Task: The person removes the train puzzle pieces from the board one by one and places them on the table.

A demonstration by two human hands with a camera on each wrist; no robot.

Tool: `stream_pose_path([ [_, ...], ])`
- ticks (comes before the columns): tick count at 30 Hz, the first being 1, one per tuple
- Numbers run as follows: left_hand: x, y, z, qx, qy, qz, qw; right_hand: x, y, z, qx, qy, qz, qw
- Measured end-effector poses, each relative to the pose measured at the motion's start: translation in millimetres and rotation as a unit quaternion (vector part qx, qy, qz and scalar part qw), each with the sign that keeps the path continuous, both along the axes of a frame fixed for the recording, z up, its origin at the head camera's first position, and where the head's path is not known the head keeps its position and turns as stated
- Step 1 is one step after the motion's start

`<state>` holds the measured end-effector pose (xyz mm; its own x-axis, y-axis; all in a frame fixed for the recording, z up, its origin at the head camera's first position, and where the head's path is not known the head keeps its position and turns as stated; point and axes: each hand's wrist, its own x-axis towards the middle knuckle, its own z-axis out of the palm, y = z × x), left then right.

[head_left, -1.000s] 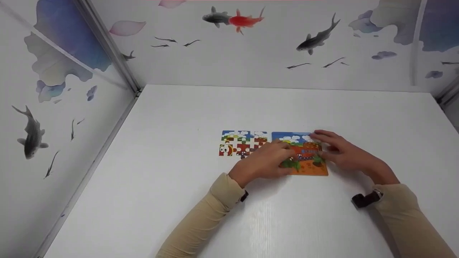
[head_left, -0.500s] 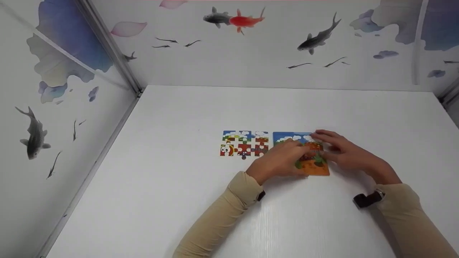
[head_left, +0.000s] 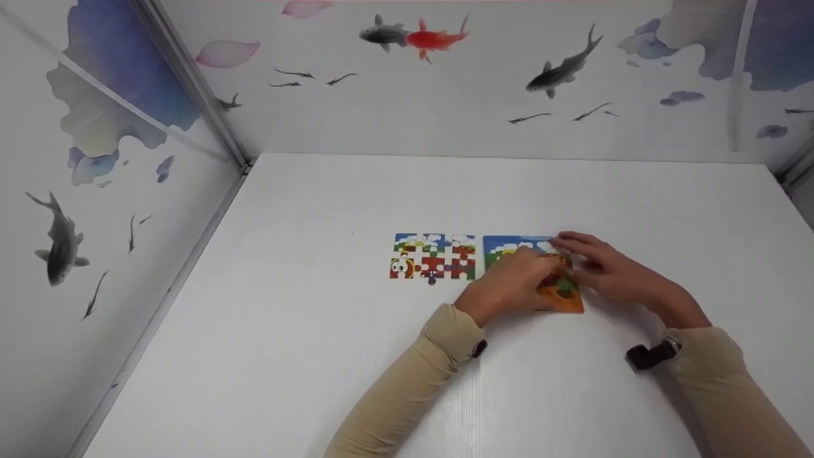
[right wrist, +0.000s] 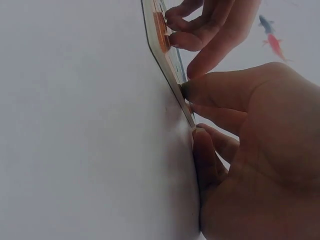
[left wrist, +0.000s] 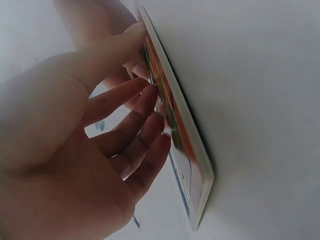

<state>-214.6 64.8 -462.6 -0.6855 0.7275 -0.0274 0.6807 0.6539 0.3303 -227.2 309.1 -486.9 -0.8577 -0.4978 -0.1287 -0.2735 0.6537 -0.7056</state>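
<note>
Bracing the puzzle [head_left: 563, 298] well inside the far edge of the bench [head_left: 273, 331], seemingly against sliding, our right hand [head_left: 610, 270] spreads its fingers; our left hand [head_left: 510, 284] rests half-bent fingers on top, gripping nothing visible.

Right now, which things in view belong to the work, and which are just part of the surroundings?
Part of the work:
jigsaw board
jigsaw pieces, in two rows beside the board
left hand, fingertips on the board
right hand, at the board's edge

Just surroundings:
white table
fish-printed wall panels
tan sleeves
black wrist straps
</note>
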Motion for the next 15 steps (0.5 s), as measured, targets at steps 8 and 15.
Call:
stream_pose_path([
  [8,-1.8,2.0,-1.0,0.010,-0.020,0.014,0.9996,1.0,-0.4,2.0,0.002,-0.001,0.002,1.000],
  [15,-4.2,3.8,-1.8,-0.010,-0.014,0.022,0.9996,0.4,-1.2,1.6,-0.005,0.001,0.003,1.000],
])
